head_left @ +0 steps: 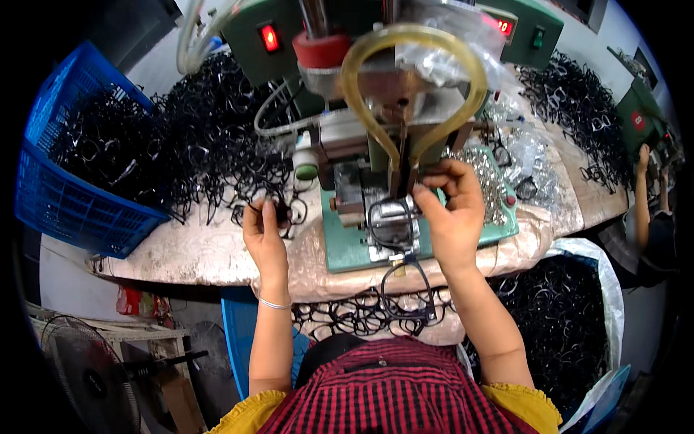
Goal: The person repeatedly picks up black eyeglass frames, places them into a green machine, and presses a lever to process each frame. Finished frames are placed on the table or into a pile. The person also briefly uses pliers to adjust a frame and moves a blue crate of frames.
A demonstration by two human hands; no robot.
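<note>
A black eyeglass frame (409, 291) sits at the metal fixture of a green bench press (340, 249), one rim over the fixture and the other hanging toward me. Beside the fixture, under the press head, my right hand (455, 217) has thumb and fingers pinched together; anything between them is too small or hidden to name. My left hand (264, 239) is at the near edge of a heap of black frames (217, 137). Its thumb and fingers close on another eyeglass frame (296, 214). A thick yellowish loop (352, 65) arches in front of the press head.
A blue crate (87, 206) full of frames stands at left. Small shiny metal parts (481, 181) and clear plastic bags (531, 159) lie right of the press. More frames fill a white-lined container (611, 289) at lower right. A fan (90, 376) is lower left; another person's arm (642, 199) shows far right.
</note>
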